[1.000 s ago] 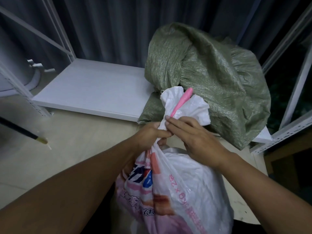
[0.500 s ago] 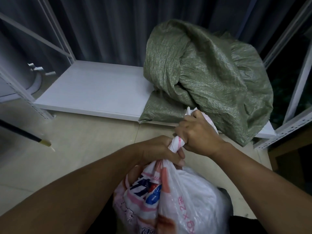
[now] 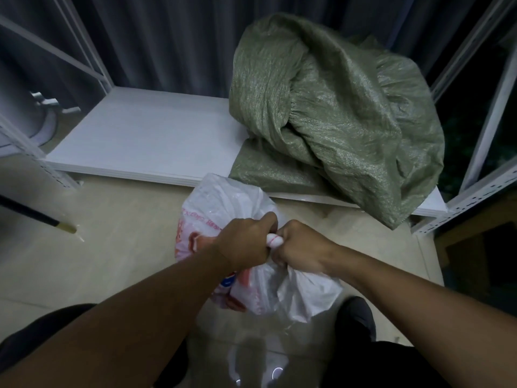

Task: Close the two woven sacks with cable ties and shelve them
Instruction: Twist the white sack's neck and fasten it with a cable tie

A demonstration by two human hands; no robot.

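Observation:
A white woven sack with red and blue print hangs above the floor, held by its bunched neck. My left hand and my right hand are both shut on that neck, side by side, with a short twist of white fabric showing between them. No cable tie is visible; the neck is hidden inside my fists. A green woven sack lies slumped on the right half of the low white shelf, its gathered neck pointing down and left.
The shelf's white perforated uprights stand at the left and right. A dark curtain hangs behind. A black stick with a yellow tip lies on the beige floor at left. My dark shoe is under the sack.
The pink cable tie seen a second ago is out of sight. Both hands closed round the white sack's neck, and the sack tipped over so its body swings toward the shelf.

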